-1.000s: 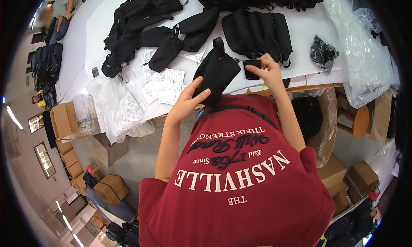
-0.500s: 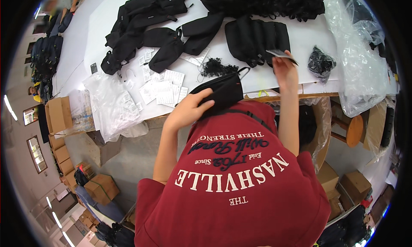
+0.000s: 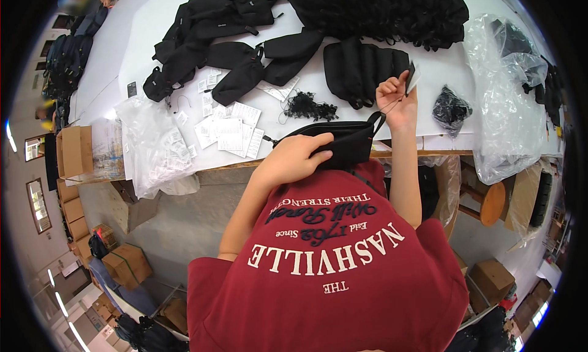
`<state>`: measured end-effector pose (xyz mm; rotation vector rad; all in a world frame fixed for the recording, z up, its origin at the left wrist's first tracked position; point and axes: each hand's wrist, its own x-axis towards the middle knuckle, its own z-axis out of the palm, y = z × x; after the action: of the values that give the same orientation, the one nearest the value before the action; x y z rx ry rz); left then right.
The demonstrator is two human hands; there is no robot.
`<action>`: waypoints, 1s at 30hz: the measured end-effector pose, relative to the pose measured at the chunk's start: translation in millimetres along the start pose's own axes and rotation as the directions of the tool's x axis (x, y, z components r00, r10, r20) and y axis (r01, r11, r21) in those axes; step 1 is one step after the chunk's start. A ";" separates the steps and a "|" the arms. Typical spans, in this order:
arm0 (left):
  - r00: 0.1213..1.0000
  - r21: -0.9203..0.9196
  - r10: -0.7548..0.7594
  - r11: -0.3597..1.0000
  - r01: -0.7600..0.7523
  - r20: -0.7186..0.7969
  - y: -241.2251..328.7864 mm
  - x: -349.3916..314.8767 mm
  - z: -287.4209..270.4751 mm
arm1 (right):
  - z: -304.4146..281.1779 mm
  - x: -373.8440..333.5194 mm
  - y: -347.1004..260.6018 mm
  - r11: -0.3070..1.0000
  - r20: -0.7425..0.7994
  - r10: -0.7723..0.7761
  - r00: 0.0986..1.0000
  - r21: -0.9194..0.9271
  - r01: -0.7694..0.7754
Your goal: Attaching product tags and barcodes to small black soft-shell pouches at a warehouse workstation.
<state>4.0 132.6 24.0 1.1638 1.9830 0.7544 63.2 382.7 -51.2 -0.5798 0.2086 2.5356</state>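
My left hand (image 3: 301, 157) grips a black zip pouch (image 3: 350, 145) at the table's front edge, its fingers over the near side. A fabric loop stands up at the pouch's right end, and a zipper pull hangs at its left. Just beyond that loop, my right hand (image 3: 397, 104) is raised with a small dark hang tag (image 3: 411, 76) pinched in its fingertips. A thin dark string runs down from the tag toward the loop; whether it is fastened there I cannot tell. A tangle of black tag strings (image 3: 309, 106) lies behind the pouch.
White printed slips (image 3: 231, 133) lie left of the pouch, beside a clear plastic bag (image 3: 147, 144). Several black pouches (image 3: 236, 70) and a row of stacked ones (image 3: 361, 70) lie farther back. To the right are a plastic-wrapped black bundle (image 3: 452, 110) and a large plastic bag (image 3: 508, 107).
My right hand has turned the tag from nearly flat to upright, and its string now shows. The pouch is shifted slightly, with its loop nearer my right hand. The whole view has shifted a little.
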 end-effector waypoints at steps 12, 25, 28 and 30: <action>1.000 -0.027 -0.015 1.000 0.015 0.007 1.7 4.9 3.3 | -10.5 -0.3 -4.7 0.888 -0.056 -0.117 0.992 -0.453 0.079; 0.806 0.207 0.517 0.856 -0.474 -0.288 4.8 43.1 20.1 | 37.1 -62.1 0.6 -0.752 0.158 0.529 0.834 -0.369 0.546; 0.911 0.210 0.382 0.914 -0.348 -0.153 -4.7 40.5 18.9 | 21.9 -69.1 2.0 -0.696 0.118 0.425 0.897 -0.592 0.407; 0.973 0.177 0.217 0.964 -0.200 -0.083 -9.4 37.8 17.2 | 27.1 -73.3 -0.1 -0.699 0.054 0.412 0.910 -0.622 0.353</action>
<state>0.2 164.7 -3.7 1.4790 2.0612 0.7777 109.9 356.0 5.5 -0.3934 -3.0449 1.4987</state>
